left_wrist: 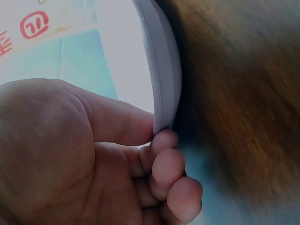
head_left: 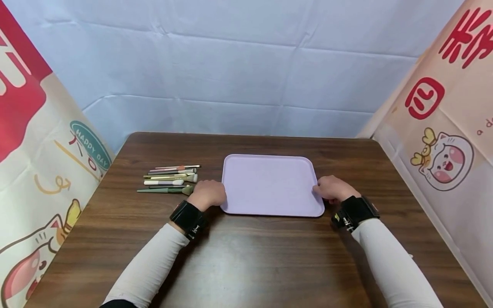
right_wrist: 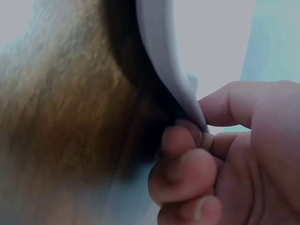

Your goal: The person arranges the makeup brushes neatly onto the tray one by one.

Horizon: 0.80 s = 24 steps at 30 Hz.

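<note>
One broad pale-blue sheet (head_left: 231, 77) hangs behind the work, creased across, with a printed cloth at left (head_left: 23, 188) and another at right (head_left: 443, 145); together they seem meant to screen off the surroundings. Below is a dark wood-grain bench (head_left: 254, 256), its far edge near the sheet. At its middle is a lilac tray (head_left: 269, 186) with rounded corners, its long sides running left to right; whether its underside touches the wood cannot be told. A person's left grip (head_left: 208, 193) pinches the tray's left rim and the right grip (head_left: 334, 188) its right rim, each with thumb above and fingers curled beneath. Held from opposite sides, the tray is probably easier to keep level. Each wrist wears a black band (head_left: 188, 218). Smallest are slim brushes (head_left: 171, 182), left of the tray, side by side with most heads toward it, apparently lined up for neatness. The left grip is near those heads.
</note>
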Each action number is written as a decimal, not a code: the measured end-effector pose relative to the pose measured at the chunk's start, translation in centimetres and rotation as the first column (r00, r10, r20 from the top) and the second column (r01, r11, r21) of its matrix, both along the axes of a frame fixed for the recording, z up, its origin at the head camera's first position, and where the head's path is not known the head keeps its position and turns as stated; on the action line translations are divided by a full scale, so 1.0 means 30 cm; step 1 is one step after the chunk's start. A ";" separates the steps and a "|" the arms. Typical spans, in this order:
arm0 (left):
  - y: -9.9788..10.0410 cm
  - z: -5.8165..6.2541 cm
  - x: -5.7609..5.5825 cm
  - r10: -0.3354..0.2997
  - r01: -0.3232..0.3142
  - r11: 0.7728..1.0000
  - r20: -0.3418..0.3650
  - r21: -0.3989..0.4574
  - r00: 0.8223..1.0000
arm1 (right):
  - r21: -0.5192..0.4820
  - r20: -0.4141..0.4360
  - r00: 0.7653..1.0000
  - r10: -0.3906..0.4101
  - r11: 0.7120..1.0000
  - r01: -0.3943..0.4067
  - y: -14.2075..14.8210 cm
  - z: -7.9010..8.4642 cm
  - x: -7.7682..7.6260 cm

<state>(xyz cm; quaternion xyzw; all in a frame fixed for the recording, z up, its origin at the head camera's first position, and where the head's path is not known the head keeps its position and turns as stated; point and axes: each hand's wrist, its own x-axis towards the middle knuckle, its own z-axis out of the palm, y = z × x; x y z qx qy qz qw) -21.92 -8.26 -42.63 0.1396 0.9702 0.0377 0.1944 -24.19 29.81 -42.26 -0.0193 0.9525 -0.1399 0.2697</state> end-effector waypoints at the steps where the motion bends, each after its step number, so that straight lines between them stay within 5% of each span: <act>1: -0.003 0.001 0.001 0.001 -0.001 1.000 0.003 -0.001 1.000 | -0.003 -0.001 1.000 0.008 1.000 -0.008 -0.003 -0.001 0.000; 24: -0.040 0.005 0.006 0.070 -0.069 0.998 0.045 -0.013 0.997 | 0.009 0.009 0.997 0.074 0.997 -0.074 -0.043 0.002 0.011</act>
